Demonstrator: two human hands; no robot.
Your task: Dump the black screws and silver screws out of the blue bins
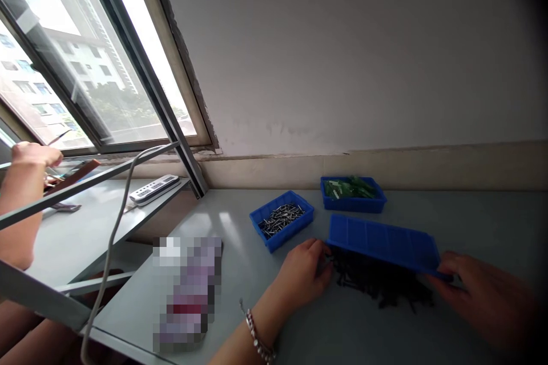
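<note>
My left hand grips the left end of an upturned blue plastic tray, and my right hand holds its right end. The tray is tipped bottom-up, lifted a little off the grey table. Beneath it lies a heap of small black screws, spilled on the table between my hands. A beaded bracelet is on my left wrist.
Behind stand a blue tray of silvery screws and a blue tray of green parts. A blurred-out flat item lies at the left. Another person's arm works at a neighbouring table with a power strip under the window.
</note>
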